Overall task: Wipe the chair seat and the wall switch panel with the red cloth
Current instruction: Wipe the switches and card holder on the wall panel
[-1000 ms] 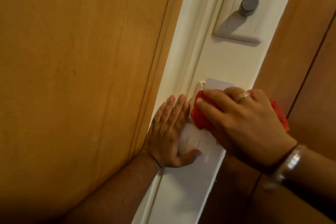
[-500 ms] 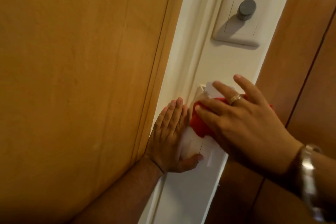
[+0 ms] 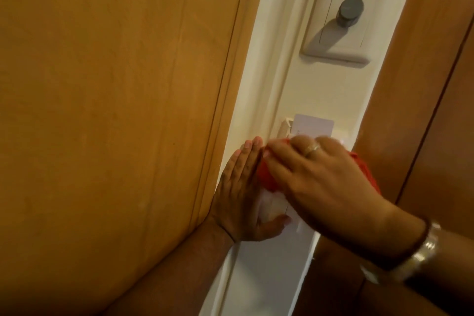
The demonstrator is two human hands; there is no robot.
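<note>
The right hand (image 3: 320, 182) is pressing the bunched red cloth (image 3: 266, 177) against the wall switch panel (image 3: 275, 206), fingers curled down over the cloth and clamping it. The panel is running lengthwise below the white card (image 3: 313, 124), most of it hidden under the cloth. Just left of the panel, the left hand (image 3: 241, 200) is lying flat and spread on the wall, bracing, empty. The right hand is nearer; the unwiped part seems to lie below the cloth.
</note>
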